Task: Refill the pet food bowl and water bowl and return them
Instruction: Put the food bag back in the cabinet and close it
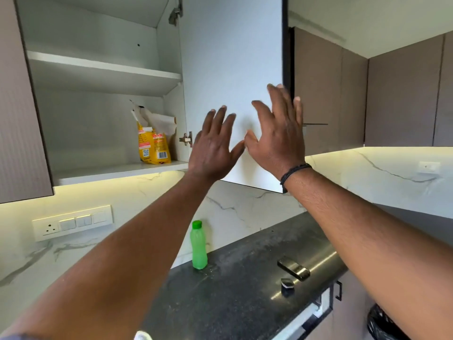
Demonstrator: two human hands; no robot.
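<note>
A yellow pet food bag with a torn white top stands on the lowest shelf of the open wall cabinet. The white cabinet door hangs open to its right. My left hand and my right hand are both raised in front of the door's inner face, fingers spread, holding nothing. The right hand's fingertips reach the door's outer edge. A green water bottle with a green cap stands on the dark countertop against the marble wall. No bowl is in view.
An upper shelf in the cabinet holds nothing. A switch panel sits on the wall at left. A sink edge with a metal fitting is at the counter's right. Brown closed cabinets line the right. A black bin is at bottom right.
</note>
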